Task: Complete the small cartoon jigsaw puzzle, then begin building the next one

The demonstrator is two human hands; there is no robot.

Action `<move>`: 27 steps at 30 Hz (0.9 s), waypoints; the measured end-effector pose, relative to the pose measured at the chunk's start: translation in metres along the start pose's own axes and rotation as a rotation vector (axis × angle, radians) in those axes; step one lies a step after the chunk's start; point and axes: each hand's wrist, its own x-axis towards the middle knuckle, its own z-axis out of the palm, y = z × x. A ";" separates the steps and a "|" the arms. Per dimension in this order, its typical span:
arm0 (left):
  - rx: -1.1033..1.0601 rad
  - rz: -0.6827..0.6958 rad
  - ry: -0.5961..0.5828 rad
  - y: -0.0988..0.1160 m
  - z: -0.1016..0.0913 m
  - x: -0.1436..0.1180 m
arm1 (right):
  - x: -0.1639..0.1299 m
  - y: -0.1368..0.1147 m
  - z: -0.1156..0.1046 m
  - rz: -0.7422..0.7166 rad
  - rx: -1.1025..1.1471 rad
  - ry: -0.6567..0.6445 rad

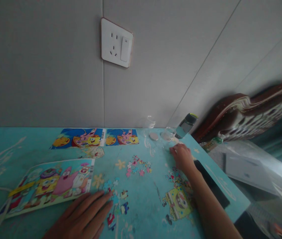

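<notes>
Bench (141,212): turquoise top with printed flowers and a yellow cartoon figure (179,202); its far edge lies along the grey wall (43,66).
Wall: panelled, with a white socket plate (117,43).
Far edge: two blue picture cards (81,138), then clear cups (169,133); a dark bottle (187,123) stands by the far right corner.
Right edge: black flat object (211,184); carved wooden furniture (230,109) is beyond.
Puzzle pieces (142,172): one group in the middle, others beside each arm.
Left hand (86,214): palm down beside the large picture sheet (56,186), grip wide, fingers straight, fingertips at the pieces.
Right hand (182,156): near the cups, fingers bent; whether its grip holds something, I cannot tell.
</notes>
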 end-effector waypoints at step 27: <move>-0.055 0.013 -0.003 -0.001 -0.003 0.004 | -0.010 0.040 -0.008 0.266 -0.100 -0.010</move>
